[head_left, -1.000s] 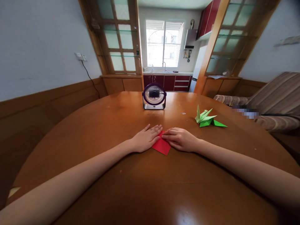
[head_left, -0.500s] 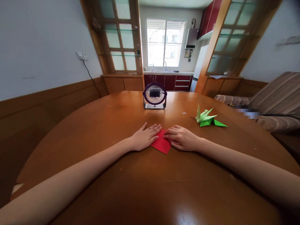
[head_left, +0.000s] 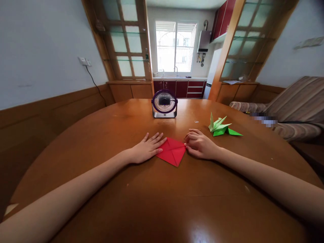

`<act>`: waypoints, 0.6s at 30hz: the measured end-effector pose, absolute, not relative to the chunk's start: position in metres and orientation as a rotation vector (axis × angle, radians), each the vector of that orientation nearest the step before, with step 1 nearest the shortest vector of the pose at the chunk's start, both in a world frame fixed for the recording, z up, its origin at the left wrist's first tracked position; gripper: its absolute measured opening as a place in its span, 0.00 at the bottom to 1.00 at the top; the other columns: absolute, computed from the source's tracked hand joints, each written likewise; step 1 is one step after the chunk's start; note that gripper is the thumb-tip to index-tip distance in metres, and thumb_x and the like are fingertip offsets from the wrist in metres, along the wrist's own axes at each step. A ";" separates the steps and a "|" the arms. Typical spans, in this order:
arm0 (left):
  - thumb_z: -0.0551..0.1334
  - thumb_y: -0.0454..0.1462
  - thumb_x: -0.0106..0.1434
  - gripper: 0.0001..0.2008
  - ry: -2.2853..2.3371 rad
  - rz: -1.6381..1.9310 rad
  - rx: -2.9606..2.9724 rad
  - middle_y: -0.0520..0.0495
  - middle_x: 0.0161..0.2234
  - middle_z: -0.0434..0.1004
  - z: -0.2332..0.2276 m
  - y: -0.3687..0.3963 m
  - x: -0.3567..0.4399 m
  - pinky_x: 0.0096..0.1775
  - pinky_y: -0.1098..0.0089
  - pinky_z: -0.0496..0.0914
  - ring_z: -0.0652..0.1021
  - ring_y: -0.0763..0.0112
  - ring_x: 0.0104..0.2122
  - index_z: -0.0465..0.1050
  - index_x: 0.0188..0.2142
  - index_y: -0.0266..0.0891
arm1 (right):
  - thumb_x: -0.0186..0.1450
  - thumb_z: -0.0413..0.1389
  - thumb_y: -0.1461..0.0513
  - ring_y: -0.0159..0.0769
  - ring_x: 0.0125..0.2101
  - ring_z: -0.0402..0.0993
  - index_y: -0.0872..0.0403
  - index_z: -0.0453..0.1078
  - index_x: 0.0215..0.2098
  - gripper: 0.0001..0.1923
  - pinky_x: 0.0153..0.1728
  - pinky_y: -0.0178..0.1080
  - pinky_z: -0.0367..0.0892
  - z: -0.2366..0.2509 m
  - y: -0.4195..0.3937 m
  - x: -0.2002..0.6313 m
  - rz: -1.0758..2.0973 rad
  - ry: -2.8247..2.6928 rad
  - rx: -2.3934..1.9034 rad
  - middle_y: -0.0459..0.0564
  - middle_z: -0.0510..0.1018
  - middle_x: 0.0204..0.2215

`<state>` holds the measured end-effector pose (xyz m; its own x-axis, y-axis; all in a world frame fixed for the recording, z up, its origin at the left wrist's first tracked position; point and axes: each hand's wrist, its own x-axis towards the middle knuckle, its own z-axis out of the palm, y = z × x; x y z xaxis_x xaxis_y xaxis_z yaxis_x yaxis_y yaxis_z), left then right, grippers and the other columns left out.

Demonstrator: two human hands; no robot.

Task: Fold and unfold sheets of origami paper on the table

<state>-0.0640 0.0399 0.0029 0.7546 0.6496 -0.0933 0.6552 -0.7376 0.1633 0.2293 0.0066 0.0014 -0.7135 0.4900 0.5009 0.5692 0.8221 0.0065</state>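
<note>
left edge of red paper (head_left: 172,152) under left hand (head_left: 144,150) fingers, right corner behind right hand (head_left: 200,145) fingertips, both forearms cut off at bottom corners, pixelated patch (head_left: 263,120) by sofa (head_left: 291,111) unreadable

— From my remote feed I count one red paper (head_left: 172,152) and one green paper crane (head_left: 220,127).
— I see that too, plus one desk fan (head_left: 164,104) and two hands.
</note>
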 end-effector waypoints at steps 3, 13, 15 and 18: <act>0.40 0.53 0.71 0.32 1.051 -0.116 2.730 0.42 0.68 0.25 0.006 0.044 -0.071 0.63 0.45 0.33 0.34 0.57 0.67 0.33 0.69 0.44 | 0.66 0.52 0.63 0.37 0.38 0.73 0.53 0.73 0.27 0.11 0.59 0.52 0.56 0.002 0.007 0.229 -0.178 -2.497 -0.797 0.49 0.77 0.33; 0.47 0.55 0.69 0.36 0.972 -0.151 2.641 0.42 0.68 0.25 0.015 0.057 -0.093 0.63 0.46 0.35 0.34 0.54 0.67 0.31 0.68 0.46 | 0.65 0.53 0.63 0.37 0.37 0.74 0.53 0.73 0.26 0.11 0.59 0.53 0.55 -0.005 0.017 0.238 -0.003 -2.454 -0.832 0.48 0.77 0.33; 0.49 0.54 0.69 0.37 0.980 -0.145 2.597 0.42 0.68 0.25 0.018 0.054 -0.093 0.63 0.46 0.34 0.34 0.55 0.67 0.32 0.68 0.46 | 0.65 0.53 0.63 0.37 0.37 0.74 0.53 0.73 0.27 0.11 0.59 0.53 0.55 -0.005 0.016 0.238 -0.006 -2.458 -0.816 0.48 0.77 0.33; 0.51 0.52 0.68 0.36 0.991 -0.055 2.549 0.44 0.69 0.28 0.021 0.048 -0.089 0.63 0.45 0.32 0.35 0.54 0.67 0.36 0.69 0.48 | 0.65 0.53 0.63 0.37 0.37 0.74 0.53 0.73 0.27 0.11 0.58 0.52 0.57 -0.004 0.016 0.235 -0.012 -2.448 -0.785 0.49 0.77 0.33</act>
<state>-0.0892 0.0482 0.0207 0.7473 0.6398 -0.1793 0.6558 -0.6667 0.3542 0.2351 0.0161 -0.0038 -0.6700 0.5327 0.5171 0.5376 0.8285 -0.1569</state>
